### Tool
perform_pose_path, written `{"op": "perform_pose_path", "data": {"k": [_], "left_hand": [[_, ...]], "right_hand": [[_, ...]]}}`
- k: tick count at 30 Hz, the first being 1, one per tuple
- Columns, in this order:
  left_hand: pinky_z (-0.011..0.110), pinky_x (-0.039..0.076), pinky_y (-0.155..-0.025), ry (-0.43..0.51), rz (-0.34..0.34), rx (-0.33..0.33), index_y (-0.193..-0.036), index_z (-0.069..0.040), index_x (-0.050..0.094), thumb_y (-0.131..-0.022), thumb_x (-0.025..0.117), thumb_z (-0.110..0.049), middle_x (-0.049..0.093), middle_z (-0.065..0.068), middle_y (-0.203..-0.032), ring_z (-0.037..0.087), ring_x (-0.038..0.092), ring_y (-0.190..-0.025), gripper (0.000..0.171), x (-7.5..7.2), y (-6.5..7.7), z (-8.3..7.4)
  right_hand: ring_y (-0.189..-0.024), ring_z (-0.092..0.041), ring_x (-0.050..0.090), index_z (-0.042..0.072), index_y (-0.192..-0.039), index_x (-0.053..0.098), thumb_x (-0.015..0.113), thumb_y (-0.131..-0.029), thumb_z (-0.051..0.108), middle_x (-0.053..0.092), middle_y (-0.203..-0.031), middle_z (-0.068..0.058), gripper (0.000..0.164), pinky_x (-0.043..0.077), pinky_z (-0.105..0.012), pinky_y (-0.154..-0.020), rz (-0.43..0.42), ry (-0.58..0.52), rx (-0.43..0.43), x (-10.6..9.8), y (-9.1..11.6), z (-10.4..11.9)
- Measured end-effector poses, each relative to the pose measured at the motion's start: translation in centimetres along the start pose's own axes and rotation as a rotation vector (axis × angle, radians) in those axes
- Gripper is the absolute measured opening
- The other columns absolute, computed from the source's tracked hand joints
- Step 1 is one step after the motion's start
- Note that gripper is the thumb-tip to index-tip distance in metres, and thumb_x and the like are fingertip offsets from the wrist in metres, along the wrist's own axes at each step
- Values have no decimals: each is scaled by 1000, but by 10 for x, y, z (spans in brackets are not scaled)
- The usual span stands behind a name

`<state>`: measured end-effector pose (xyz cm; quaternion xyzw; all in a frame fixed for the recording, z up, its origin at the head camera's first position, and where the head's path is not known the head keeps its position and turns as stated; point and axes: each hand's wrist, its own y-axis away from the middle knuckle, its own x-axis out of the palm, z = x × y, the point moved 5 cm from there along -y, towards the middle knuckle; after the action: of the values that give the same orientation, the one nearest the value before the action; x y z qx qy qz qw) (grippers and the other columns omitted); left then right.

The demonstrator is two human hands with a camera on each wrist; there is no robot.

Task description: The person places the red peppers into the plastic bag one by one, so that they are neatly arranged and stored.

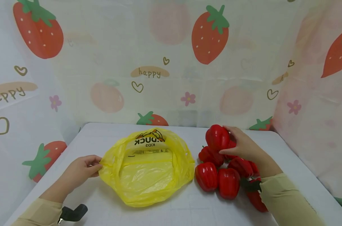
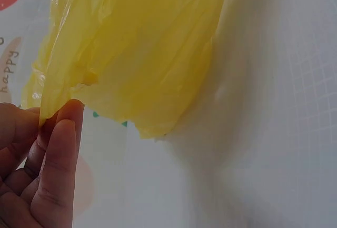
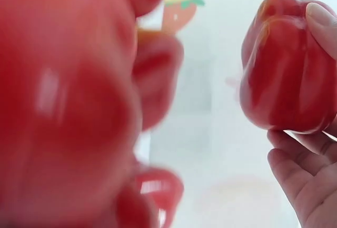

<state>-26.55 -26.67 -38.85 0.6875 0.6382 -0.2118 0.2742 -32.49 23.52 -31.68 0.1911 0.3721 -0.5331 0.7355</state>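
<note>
A yellow plastic bag [image 1: 145, 175] with duck lettering lies on the table, its mouth spread wide toward me. My left hand [image 1: 84, 169] pinches the left edge of its rim between thumb and fingers; the left wrist view shows the yellow film [image 2: 142, 54] rising from those fingertips [image 2: 60, 138]. My right hand [image 1: 244, 146] grips a red bell pepper [image 1: 217, 137] above the pile to the right of the bag. In the right wrist view the thumb lies on one side of this glossy pepper [image 3: 289, 70] and the fingers on the other.
Several more red peppers [image 1: 206, 176] lie in a cluster right of the bag, partly under the right forearm. A longer red pepper [image 1: 257, 201] lies nearest me. Strawberry-print cloth [image 1: 117, 62] hangs behind and beside the white table [image 1: 176, 213].
</note>
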Motion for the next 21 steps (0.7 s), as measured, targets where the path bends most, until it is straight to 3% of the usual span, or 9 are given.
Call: {"op": "perform_pose_path", "data": {"k": [6,13,21], "left_hand": [[30,55,-73,45,0,-5,-109,-2,59,-88,60,-25,62,9,-100,16,61,-80,31,1,0,1],[29,55,-74,102,-2,-15,-110,-1,59,-88,61,-28,62,9,-101,16,61,-82,35,0,0,1],[30,55,-75,145,-4,-52,-112,-1,58,-88,60,-30,62,8,-102,16,61,-83,38,2,0,2]], "right_hand": [[-115,-27,44,20,-142,26,82,-63,41,38,-133,-3,99,54,-38,-76,39,-15,9,22,-18,22],[-123,-24,40,21,-140,30,84,-60,37,40,-133,-1,98,50,-42,-87,64,-6,-22,43,-38,46],[-121,-17,43,22,-140,33,84,-61,32,44,-130,4,95,50,-37,-87,153,-5,-88,83,-58,73]]}}
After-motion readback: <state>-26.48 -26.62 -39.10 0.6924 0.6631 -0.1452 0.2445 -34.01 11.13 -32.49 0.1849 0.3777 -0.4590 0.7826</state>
